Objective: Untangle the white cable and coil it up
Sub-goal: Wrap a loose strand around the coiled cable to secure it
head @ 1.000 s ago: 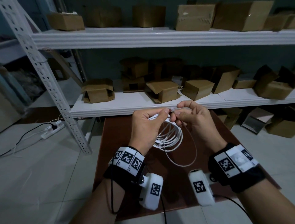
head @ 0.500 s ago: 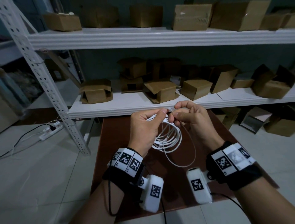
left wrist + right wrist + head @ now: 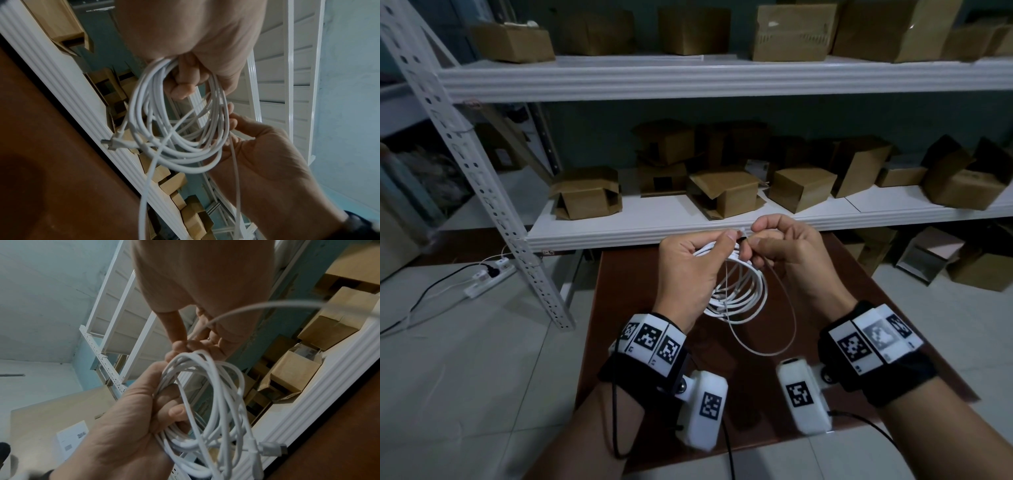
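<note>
The white cable [image 3: 743, 294] is wound into several loops that hang from my left hand [image 3: 709, 253], held above the brown table [image 3: 619, 308]. The left fingers curl round the top of the coil [image 3: 180, 154], with the thumb pressing on it. My right hand [image 3: 760, 236] pinches the cable right next to the left thumb. From that pinch a long loose loop [image 3: 774, 349] hangs down below the coil. A plug end [image 3: 273, 449] sticks out at the coil's lower side, also seen as the plug [image 3: 115, 142] in the left wrist view.
A white metal shelf [image 3: 722, 226] with several cardboard boxes [image 3: 726, 195] stands just behind the table. A power strip [image 3: 489, 277] with cords lies on the tiled floor at the left. More boxes [image 3: 983, 270] sit on the floor at the right.
Both hands keep their hold at the top of the coil. The right fingers have shifted slightly against the left thumb, and the loose loop hangs much as before.
</note>
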`<state>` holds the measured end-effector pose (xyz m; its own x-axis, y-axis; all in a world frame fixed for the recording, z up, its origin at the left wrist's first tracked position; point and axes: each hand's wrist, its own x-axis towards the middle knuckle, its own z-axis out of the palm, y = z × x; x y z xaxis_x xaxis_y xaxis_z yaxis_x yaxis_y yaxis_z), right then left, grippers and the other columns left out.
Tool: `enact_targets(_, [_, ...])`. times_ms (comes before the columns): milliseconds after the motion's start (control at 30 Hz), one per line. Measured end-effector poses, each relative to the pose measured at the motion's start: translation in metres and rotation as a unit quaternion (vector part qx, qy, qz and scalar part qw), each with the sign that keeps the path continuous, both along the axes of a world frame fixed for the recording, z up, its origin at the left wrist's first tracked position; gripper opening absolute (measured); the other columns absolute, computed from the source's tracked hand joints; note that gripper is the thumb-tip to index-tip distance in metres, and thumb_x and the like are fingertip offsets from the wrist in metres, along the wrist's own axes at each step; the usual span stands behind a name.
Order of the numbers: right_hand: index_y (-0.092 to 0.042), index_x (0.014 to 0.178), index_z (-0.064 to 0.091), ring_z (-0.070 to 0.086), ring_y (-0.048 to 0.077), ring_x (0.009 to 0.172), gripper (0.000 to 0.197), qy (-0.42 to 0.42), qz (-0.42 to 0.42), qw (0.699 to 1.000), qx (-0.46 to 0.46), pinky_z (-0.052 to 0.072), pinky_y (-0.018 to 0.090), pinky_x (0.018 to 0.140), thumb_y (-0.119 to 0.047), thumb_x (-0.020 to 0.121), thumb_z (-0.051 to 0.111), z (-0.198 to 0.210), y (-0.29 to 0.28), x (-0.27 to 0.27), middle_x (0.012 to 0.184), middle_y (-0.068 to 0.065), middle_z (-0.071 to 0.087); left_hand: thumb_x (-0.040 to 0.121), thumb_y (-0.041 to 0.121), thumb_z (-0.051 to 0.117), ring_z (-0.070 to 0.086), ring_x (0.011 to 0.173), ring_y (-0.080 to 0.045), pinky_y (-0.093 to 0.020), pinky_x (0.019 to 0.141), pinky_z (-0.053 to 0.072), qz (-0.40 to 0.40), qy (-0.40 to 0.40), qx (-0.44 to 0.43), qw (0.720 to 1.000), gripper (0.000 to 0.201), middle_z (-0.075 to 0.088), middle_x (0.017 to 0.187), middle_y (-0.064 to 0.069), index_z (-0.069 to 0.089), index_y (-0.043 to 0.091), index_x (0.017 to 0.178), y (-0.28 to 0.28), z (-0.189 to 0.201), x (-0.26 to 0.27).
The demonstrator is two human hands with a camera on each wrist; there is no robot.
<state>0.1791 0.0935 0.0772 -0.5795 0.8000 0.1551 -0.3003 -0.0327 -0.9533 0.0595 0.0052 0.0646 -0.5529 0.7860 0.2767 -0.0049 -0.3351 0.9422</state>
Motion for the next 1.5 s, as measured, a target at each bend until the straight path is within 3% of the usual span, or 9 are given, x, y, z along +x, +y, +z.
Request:
enact_targets(167, [-0.001, 0.104, 0.055, 0.053, 0.019, 0.055, 0.021, -0.001, 0.0, 1.0, -0.01, 0.048, 0.02, 0.055, 0.017, 0.093, 0.052, -0.004, -0.001, -0.001, 0.071, 0.018, 0.066, 0.099, -0.005, 0.066, 0.067, 0.049, -0.003, -0.008, 0.048, 0.045, -0.013, 0.01, 0.014, 1.0, 0.021, 0.075, 0.062, -0.001, 0.075, -0.019, 0.086, 0.001, -0.006, -0.003])
enact_targets(300, [-0.001, 0.107, 0.056, 0.055, 0.018, 0.056, 0.022, 0.01, -0.003, 1.0, -0.02, 0.049, 0.019, 0.056, 0.016, 0.093, 0.054, -0.005, -0.001, -0.001, 0.072, 0.016, 0.068, 0.1, -0.002, 0.068, 0.078, 0.065, -0.023, -0.025, 0.065, 0.061, -0.029, 0.028, 0.016, 0.999, 0.023, 0.078, 0.075, -0.019, 0.075, -0.013, 0.08, 0.004, -0.011, -0.008])
enact_targets(500, [0.004, 0.115, 0.059, 0.059, 0.016, 0.056, 0.025, 0.008, -0.002, 1.0, -0.025, 0.052, 0.019, 0.057, 0.017, 0.095, 0.054, -0.008, 0.0, 0.002, 0.072, 0.016, 0.069, 0.099, 0.002, 0.07, 0.08, 0.077, -0.035, -0.05, 0.084, 0.065, -0.032, 0.082, 0.007, 0.996, 0.022, 0.08, 0.078, -0.015, 0.08, -0.002, 0.079, 0.006, -0.017, -0.013])
enact_targets(667, [0.01, 0.122, 0.064, 0.06, 0.013, 0.058, 0.028, -0.009, 0.0, 1.0, -0.007, 0.051, 0.018, 0.06, 0.014, 0.095, 0.057, -0.01, -0.001, 0.004, 0.074, 0.012, 0.069, 0.099, 0.001, 0.069, 0.08, 0.074, -0.031, -0.039, 0.078, 0.066, -0.044, 0.08, 0.006, 0.996, 0.021, 0.08, 0.078, -0.017, 0.079, -0.007, 0.082, 0.006, -0.018, -0.016])
enact_targets(833, [0.003, 0.113, 0.068, 0.062, 0.01, 0.057, 0.022, -0.011, -0.003, 1.0, 0.011, 0.053, 0.018, 0.06, 0.01, 0.094, 0.062, -0.006, 0.0, 0.003, 0.075, 0.01, 0.075, 0.101, 0.01, 0.069, 0.068, 0.056, -0.001, -0.009, 0.053, 0.047, -0.02, 0.031, 0.007, 0.999, 0.023, 0.078, 0.074, -0.004, 0.081, -0.006, 0.089, 0.008, -0.018, -0.015])
enact_targets(1167, [-0.001, 0.113, 0.06, 0.07, 0.015, 0.059, 0.039, -0.022, -0.014, 0.999, 0.022, 0.057, 0.022, 0.06, -0.006, 0.078, 0.077, -0.002, 0.002, 0.004, 0.072, 0.012, 0.076, 0.098, 0.003, 0.07, 0.066, 0.047, -0.004, -0.012, 0.045, 0.045, -0.037, -0.033, 0.005, 0.999, 0.01, 0.076, 0.069, -0.006, 0.081, 0.004, 0.098, 0.013, -0.02, -0.011])
enact_targets(1267, [0.001, 0.112, 0.061, 0.071, 0.018, 0.061, 0.047, -0.021, -0.023, 0.999, 0.024, 0.058, 0.024, 0.059, -0.011, 0.072, 0.082, 0.001, 0.0, 0.005, 0.074, 0.018, 0.075, 0.097, 0.01, 0.074, 0.071, 0.052, -0.022, -0.025, 0.05, 0.051, -0.029, -0.054, -0.011, 0.998, 0.009, 0.079, 0.075, -0.012, 0.084, 0.009, 0.099, 0.018, -0.023, -0.015])
enact_targets(1367, [0.009, 0.114, 0.06, 0.073, 0.021, 0.064, 0.051, 0.001, -0.046, 0.999, 0.025, 0.06, 0.025, 0.062, -0.007, 0.072, 0.083, 0.003, -0.002, 0.007, 0.076, 0.021, 0.074, 0.09, 0.029, 0.082, 0.065, 0.078, -0.069, -0.061, 0.066, 0.052, -0.021, -0.054, -0.016, 0.998, 0.018, 0.081, 0.09, -0.02, 0.086, 0.016, 0.102, 0.023, -0.03, -0.021])
enact_targets(1500, [0.014, 0.117, 0.058, 0.076, 0.025, 0.07, 0.049, 0.03, -0.05, 0.998, 0.006, 0.063, 0.029, 0.068, 0.005, 0.074, 0.079, 0.005, -0.003, 0.009, 0.081, 0.022, 0.075, 0.085, 0.031, 0.085, 0.059, 0.084, -0.076, -0.075, 0.073, 0.053, -0.002, -0.063, -0.017, 0.998, 0.021, 0.082, 0.095, -0.017, 0.086, 0.018, 0.102, 0.024, -0.026, -0.023])
